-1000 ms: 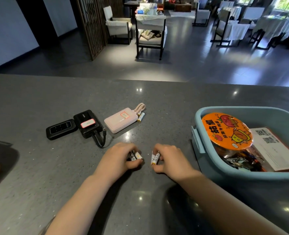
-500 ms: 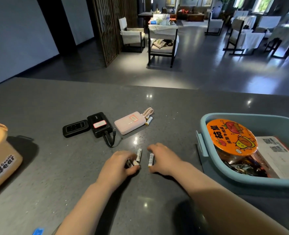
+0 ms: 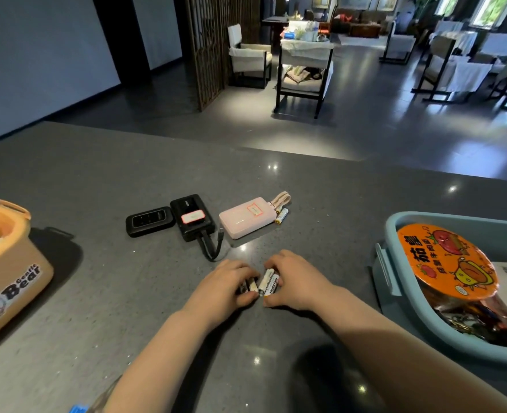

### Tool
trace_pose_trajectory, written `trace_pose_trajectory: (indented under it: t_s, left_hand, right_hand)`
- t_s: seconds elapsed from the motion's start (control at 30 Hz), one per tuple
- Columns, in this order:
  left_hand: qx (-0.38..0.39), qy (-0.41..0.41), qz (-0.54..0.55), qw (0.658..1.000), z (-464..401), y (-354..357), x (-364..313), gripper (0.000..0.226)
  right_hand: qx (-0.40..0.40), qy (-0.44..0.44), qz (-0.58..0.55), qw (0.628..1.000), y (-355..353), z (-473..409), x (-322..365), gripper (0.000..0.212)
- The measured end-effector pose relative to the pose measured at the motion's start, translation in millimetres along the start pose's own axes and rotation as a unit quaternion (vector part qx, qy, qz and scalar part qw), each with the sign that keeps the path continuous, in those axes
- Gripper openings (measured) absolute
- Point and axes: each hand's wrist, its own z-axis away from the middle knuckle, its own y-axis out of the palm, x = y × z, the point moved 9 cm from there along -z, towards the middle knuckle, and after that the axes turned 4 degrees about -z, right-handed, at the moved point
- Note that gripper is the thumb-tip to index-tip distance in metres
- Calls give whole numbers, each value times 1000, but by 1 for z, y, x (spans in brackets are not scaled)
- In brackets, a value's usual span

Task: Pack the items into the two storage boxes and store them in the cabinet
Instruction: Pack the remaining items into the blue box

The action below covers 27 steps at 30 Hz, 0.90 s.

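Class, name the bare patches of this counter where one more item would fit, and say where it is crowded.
Bare: between the orange box and the black power bank; the strip behind the devices. Crowded: around both hands gathering batteries, and inside the blue box.

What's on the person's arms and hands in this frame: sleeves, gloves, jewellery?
Both hands, left hand and right hand, are bare: no gloves and no rings or watch visible. Both forearms are uncovered. At the bottom edge a bit of greyish patterned fabric sits by the left arm, maybe a sleeve; too little shows to tell.
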Motion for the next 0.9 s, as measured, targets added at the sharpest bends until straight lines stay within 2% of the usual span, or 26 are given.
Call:
trace_pose_trajectory:
  t_s: [0.13,0.3,0.43,0.6,0.73,0.9]
  left_hand:
    - [-15,4,3,1000,0,-4,6,42]
    - [-24,-2,20,1000,5,-7,9,41]
    - [-27,-9,22,999,9,-10,12,39]
    - [-53,-8,24,998,15,-27,3,37]
    - [-124,17,22,992,6,-69,-30,38]
    - [-181,79,61,978,-25,-113,-115,38]
  right_hand:
    - [-56,0,31,998,-6,3,3,47]
    - [-66,13,22,997,-4,3,1,52]
    - [-85,19,12,996,-5,5,1,47]
    - [-70,24,-31,997,-12,19,2,50]
    - [-133,0,-70,989,-59,59,10,49]
    - [-185,-52,-92,977,-133,127,6,51]
